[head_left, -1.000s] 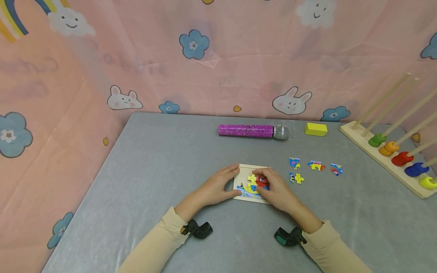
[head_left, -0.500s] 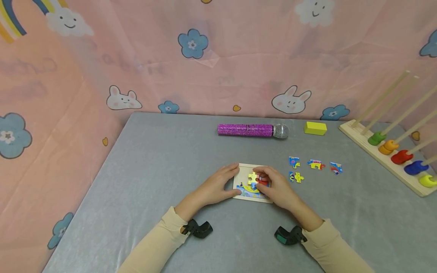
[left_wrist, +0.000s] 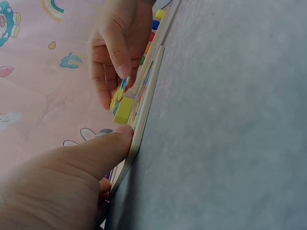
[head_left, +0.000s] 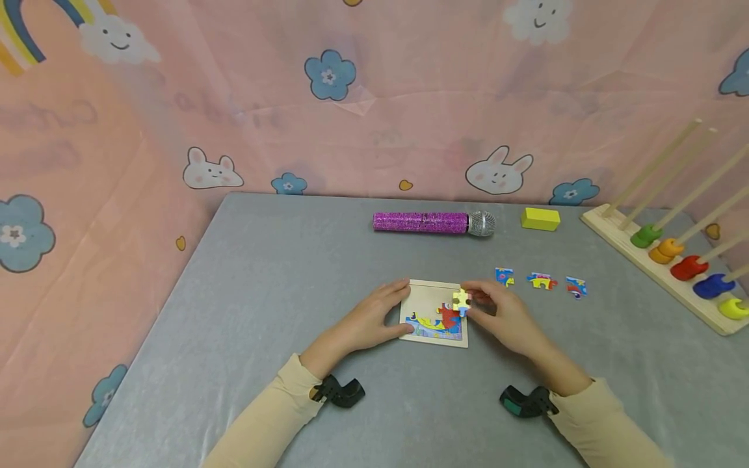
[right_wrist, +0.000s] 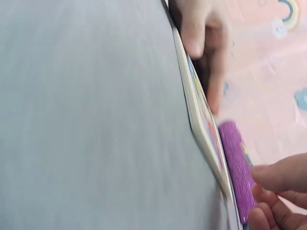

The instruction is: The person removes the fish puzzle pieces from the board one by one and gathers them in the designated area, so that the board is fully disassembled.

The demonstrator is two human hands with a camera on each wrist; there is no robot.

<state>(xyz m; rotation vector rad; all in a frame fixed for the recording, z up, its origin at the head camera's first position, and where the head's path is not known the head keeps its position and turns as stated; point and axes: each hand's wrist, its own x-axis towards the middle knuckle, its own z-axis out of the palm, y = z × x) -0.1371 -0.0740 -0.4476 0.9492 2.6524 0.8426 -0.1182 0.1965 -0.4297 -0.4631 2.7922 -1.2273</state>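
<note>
A yellow-and-blue jigsaw piece (head_left: 461, 301) is pinched between the thumb and fingers of my right hand (head_left: 508, 318), over the right side of the wooden puzzle tray (head_left: 421, 300). The left wrist view shows the same piece (left_wrist: 115, 98) nearly edge-on. Fitted pieces (head_left: 435, 328) make a blue, yellow and red picture along the tray's lower part; bare wood shows above. My left hand (head_left: 371, 318) rests at the tray's left side, thumb on its lower left and straight fingers at its upper left corner. Several loose puzzle pieces (head_left: 541, 282) lie right of the tray, partly hidden by my right hand.
A purple glittery microphone (head_left: 421, 222) lies behind the tray, with a yellow block (head_left: 541, 219) to its right. At the far right stands a wooden peg rack (head_left: 655, 266) with coloured rings. A pink printed cloth (head_left: 386, 117) hangs behind the grey table (head_left: 281, 260).
My right hand has lifted the yellow-and-blue jigsaw piece from the tray's middle and moved right with it, baring wood there. My left hand has stayed put.
</note>
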